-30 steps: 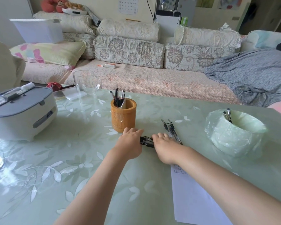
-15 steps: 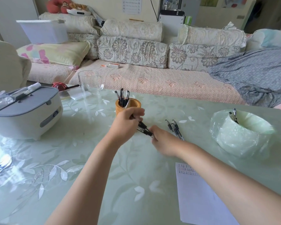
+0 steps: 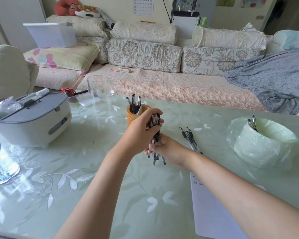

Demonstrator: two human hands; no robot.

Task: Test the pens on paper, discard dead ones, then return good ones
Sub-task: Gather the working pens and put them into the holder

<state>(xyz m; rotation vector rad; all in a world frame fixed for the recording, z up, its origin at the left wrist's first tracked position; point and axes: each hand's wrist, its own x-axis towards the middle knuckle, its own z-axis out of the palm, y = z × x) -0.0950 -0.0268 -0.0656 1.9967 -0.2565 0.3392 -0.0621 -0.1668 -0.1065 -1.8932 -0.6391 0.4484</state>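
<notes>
**Green table [image 3: 86, 166], pens bundled**

A pen bundle [image 3: 155, 135] is gripped by the left hand [image 3: 141, 133] above and the right hand [image 3: 170, 152] below, just before the holder [image 3: 130, 118]. Two pens [image 3: 252, 122] are seen in the bin [image 3: 259, 149]. Loose pens [image 3: 191, 139] lie near the paper [image 3: 214, 213]. Returning is judged underway.

One pen bundle [image 3: 155, 120], three loose pens [image 3: 190, 139], two binned pens [image 3: 252, 121], one holder [image 3: 130, 118], one paper sheet [image 3: 212, 213].
</notes>
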